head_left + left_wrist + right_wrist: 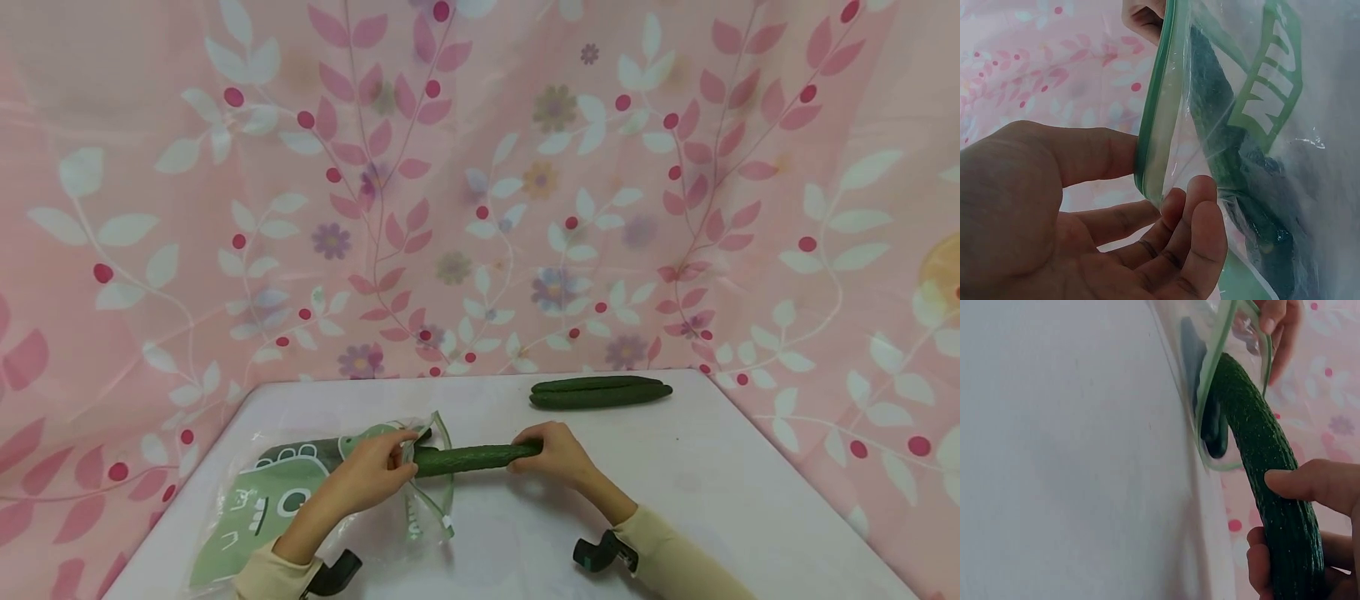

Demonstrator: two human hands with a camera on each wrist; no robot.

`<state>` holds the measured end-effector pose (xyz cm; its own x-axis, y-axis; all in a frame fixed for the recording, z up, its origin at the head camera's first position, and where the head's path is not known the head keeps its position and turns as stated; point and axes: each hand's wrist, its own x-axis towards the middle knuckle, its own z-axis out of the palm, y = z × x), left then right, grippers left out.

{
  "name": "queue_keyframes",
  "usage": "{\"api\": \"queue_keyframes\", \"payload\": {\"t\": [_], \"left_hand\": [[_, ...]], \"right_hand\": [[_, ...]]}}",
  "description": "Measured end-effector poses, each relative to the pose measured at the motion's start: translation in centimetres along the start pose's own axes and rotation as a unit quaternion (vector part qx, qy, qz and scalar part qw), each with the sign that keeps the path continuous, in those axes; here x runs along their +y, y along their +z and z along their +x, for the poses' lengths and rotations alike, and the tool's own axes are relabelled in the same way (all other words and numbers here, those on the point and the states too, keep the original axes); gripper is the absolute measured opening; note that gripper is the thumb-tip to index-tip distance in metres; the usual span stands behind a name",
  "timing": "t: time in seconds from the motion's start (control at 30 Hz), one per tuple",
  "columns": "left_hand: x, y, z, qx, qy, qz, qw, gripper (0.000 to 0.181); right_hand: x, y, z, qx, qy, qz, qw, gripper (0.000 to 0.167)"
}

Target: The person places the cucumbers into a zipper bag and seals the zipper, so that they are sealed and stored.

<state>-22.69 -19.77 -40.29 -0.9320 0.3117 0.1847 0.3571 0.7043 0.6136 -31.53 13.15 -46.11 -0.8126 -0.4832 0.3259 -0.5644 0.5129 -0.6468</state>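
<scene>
My right hand (555,454) grips a long green cucumber (472,458) near its right end. The cucumber's other end reaches into the mouth of a clear zip bag (277,500) with a green cartoon print. In the right wrist view, this cucumber (1266,450) points through the green-edged opening, and darker cucumbers (1211,422) lie inside the bag. My left hand (375,471) pinches the bag's edge. The left wrist view shows thumb and fingers of the left hand (1097,206) on either side of the green zip strip (1155,112).
Two more cucumbers (600,392) lie side by side at the back right of the white table (712,500). A pink floral curtain (480,183) hangs behind the table. Each wrist carries a black camera mount (603,552).
</scene>
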Motion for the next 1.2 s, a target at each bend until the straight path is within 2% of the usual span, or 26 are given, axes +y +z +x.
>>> {"api": "queue_keyframes", "payload": {"t": [0.43,0.87,1.2], "left_hand": [[-0.1,0.0,0.1,0.003,0.002,0.004,1.0000,0.044],[-0.2,0.0,0.1,0.004,0.008,0.012,0.9999,0.045],[-0.3,0.0,0.2,-0.003,0.012,0.009,0.9999,0.044]], "right_hand": [[-2.1,2.7,1.0,-0.029,-0.011,0.016,0.9994,0.022],[-4.3,5.0,2.3,-0.028,-0.031,0.031,0.9986,0.022],[-5.2,6.6,2.9,-0.027,-0.028,0.033,0.9987,0.025]]}}
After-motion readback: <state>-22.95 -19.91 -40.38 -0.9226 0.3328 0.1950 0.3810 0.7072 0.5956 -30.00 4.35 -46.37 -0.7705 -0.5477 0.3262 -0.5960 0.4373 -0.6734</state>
